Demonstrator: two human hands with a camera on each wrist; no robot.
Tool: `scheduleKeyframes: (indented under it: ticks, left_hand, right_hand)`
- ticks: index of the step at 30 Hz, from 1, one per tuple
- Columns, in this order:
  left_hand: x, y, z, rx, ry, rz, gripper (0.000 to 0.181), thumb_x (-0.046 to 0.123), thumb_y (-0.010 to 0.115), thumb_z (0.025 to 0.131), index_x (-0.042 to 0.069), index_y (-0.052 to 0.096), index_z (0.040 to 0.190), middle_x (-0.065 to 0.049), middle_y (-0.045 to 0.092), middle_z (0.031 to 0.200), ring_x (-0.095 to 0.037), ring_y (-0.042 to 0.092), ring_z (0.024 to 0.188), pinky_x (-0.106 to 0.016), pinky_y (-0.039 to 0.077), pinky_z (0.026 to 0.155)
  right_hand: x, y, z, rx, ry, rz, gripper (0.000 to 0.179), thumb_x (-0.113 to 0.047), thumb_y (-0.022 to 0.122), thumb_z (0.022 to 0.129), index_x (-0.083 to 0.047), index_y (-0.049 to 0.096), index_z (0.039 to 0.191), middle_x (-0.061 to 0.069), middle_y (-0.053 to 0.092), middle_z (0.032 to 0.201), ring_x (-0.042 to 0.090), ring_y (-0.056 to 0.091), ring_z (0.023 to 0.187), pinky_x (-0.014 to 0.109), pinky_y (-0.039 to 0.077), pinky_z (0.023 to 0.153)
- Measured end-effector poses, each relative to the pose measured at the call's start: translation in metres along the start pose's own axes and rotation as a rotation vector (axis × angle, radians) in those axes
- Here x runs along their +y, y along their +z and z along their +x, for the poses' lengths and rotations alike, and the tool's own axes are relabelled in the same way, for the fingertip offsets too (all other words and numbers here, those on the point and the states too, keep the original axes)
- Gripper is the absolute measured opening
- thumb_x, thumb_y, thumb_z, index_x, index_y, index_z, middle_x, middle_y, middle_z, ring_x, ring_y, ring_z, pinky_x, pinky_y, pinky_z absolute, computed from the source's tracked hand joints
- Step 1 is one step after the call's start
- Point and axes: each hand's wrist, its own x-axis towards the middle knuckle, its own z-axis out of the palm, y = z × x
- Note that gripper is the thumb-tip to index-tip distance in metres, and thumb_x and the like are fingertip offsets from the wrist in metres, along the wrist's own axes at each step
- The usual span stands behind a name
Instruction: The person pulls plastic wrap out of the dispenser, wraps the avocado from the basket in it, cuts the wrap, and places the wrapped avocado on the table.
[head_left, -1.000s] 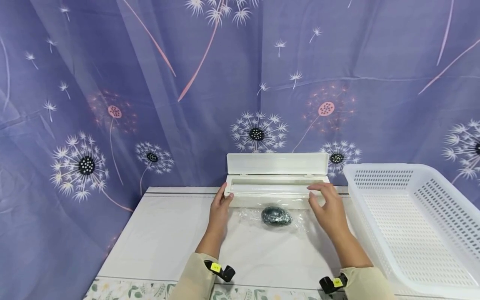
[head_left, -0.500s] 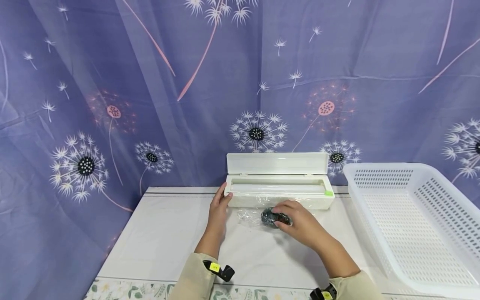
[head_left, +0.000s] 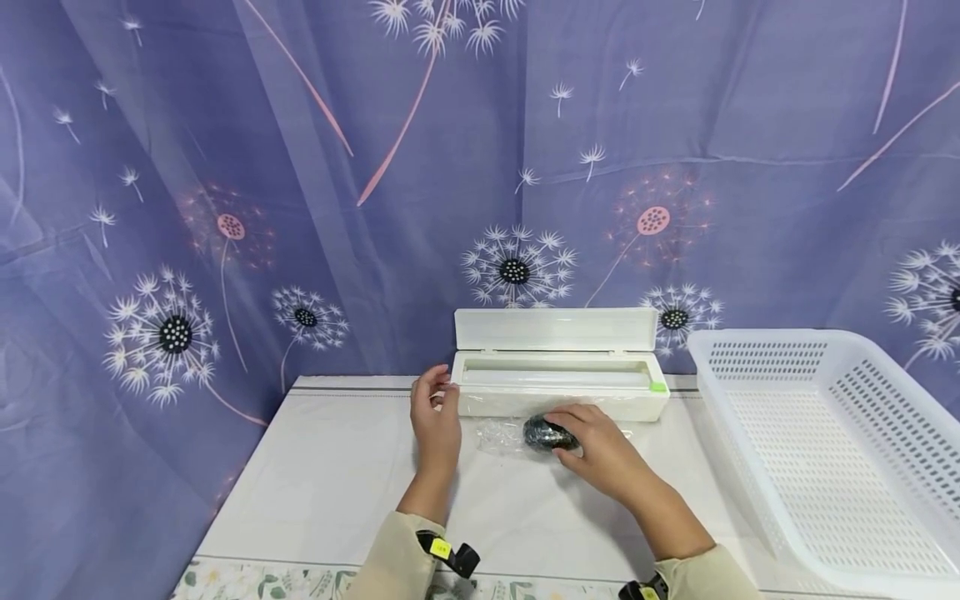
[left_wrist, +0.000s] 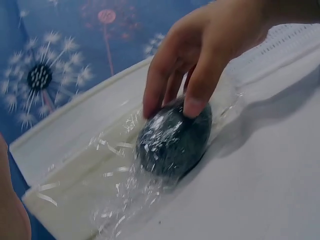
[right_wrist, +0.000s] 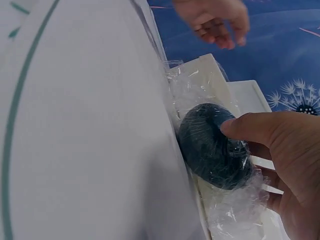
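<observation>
A dark green, egg-shaped avocado (head_left: 538, 435) lies on the table under clear cling film (head_left: 497, 435). My right hand (head_left: 602, 450) holds it from the right, thumb and fingers on either side, as the right wrist view shows at the avocado (right_wrist: 207, 150). Behind it stands a white cling film dispenser box (head_left: 558, 406), its lid (head_left: 555, 330) raised and a film roll (head_left: 555, 377) inside. The film runs from the box over the avocado. Beside the box's left end, my left hand (head_left: 437, 427) has loosely bent fingers and holds nothing.
A white perforated plastic basket (head_left: 810, 467) stands at the right of the table. The white tablecloth (head_left: 337, 475) has a floral front border. A purple dandelion-print curtain (head_left: 405, 250) hangs right behind the box. A green slider tab (head_left: 657, 387) sits at the box's right end.
My right hand moved from the box's right end leftward and down onto the avocado and took hold of it. My left hand has let go of the box's left end and shifted slightly away.
</observation>
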Motion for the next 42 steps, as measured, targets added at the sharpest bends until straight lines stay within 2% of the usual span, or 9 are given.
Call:
scheduleKeyframes:
  ticks: [2,4,10,14,19,25,29,34,42]
  left_hand:
    - [0.004,0.003,-0.003,-0.043,0.047,0.040,0.025,-0.007,0.061,0.088,-0.002,0.064,0.113,-0.019,0.061,0.100,-0.027,0.055,0.088,-0.025,0.043,0.073]
    - [0.006,0.007,-0.006,-0.127,0.085,0.096,0.023,-0.006,0.063,0.087,0.002,0.067,0.109,-0.010,0.063,0.093,-0.020,0.057,0.082,-0.023,0.045,0.070]
    - [0.012,0.014,-0.019,-0.511,0.228,0.348,0.025,-0.002,0.065,0.085,0.010,0.071,0.107,0.005,0.062,0.088,-0.010,0.060,0.080,-0.025,0.052,0.067]
    - [0.016,0.018,-0.025,-0.676,0.225,0.430,0.030,0.002,0.067,0.085,0.012,0.071,0.113,0.004,0.063,0.096,-0.009,0.060,0.087,-0.026,0.053,0.072]
    - [0.016,0.020,-0.028,-0.759,0.194,0.522,0.039,0.011,0.074,0.083,0.017,0.068,0.121,0.005,0.062,0.114,-0.013,0.056,0.104,-0.029,0.051,0.083]
    - [0.017,0.022,-0.030,-0.848,0.170,0.621,0.049,0.022,0.081,0.080,0.018,0.066,0.127,0.003,0.058,0.128,-0.019,0.049,0.121,-0.039,0.045,0.098]
    - [0.016,0.023,-0.031,-0.905,0.186,0.653,0.051,0.024,0.084,0.077,0.019,0.067,0.125,0.002,0.058,0.127,-0.020,0.050,0.121,-0.041,0.042,0.101]
    - [0.015,0.021,-0.032,-0.921,0.214,0.657,0.053,0.024,0.086,0.075,0.019,0.067,0.125,0.004,0.058,0.124,-0.018,0.051,0.119,-0.040,0.041,0.101]
    - [0.019,0.021,-0.031,-0.962,0.177,0.656,0.055,0.024,0.085,0.075,0.021,0.066,0.126,0.004,0.057,0.124,-0.017,0.051,0.117,-0.038,0.042,0.100]
  right_hand:
    - [0.001,0.002,0.000,0.003,-0.002,-0.003,0.053,-0.012,0.083,0.077,-0.003,0.064,0.125,0.015,0.059,0.125,0.033,0.054,0.116,0.051,0.043,0.098]
    - [0.001,0.004,-0.001,0.013,-0.004,-0.005,0.055,-0.011,0.084,0.076,-0.004,0.063,0.126,0.016,0.057,0.125,0.034,0.054,0.114,0.052,0.044,0.096]
    - [0.004,0.009,-0.006,0.052,-0.029,-0.026,0.063,-0.009,0.088,0.069,-0.005,0.062,0.127,0.016,0.057,0.121,0.035,0.056,0.109,0.053,0.046,0.091]
    - [0.006,0.011,-0.007,0.072,-0.042,-0.027,0.065,-0.008,0.089,0.067,-0.005,0.061,0.127,0.013,0.057,0.120,0.033,0.056,0.108,0.050,0.047,0.091]
    - [0.006,0.011,-0.005,0.065,-0.038,-0.003,0.061,-0.008,0.088,0.069,-0.005,0.061,0.124,0.009,0.058,0.119,0.030,0.056,0.108,0.047,0.048,0.092]
    - [0.002,0.004,-0.005,-0.043,0.083,0.085,0.053,-0.013,0.084,0.076,-0.005,0.059,0.123,0.007,0.060,0.120,0.029,0.056,0.113,0.047,0.045,0.097]
    - [0.000,-0.001,-0.006,-0.107,0.146,0.141,0.051,-0.016,0.081,0.080,-0.006,0.058,0.124,0.007,0.060,0.123,0.029,0.056,0.115,0.047,0.045,0.099]
    - [0.000,-0.003,-0.007,-0.127,0.141,0.170,0.048,-0.016,0.080,0.082,-0.007,0.058,0.124,0.007,0.061,0.123,0.029,0.057,0.114,0.048,0.046,0.097]
    - [-0.001,-0.009,-0.004,-0.179,0.161,0.247,0.046,-0.019,0.075,0.087,-0.005,0.058,0.127,0.009,0.061,0.124,0.030,0.057,0.114,0.050,0.045,0.097]
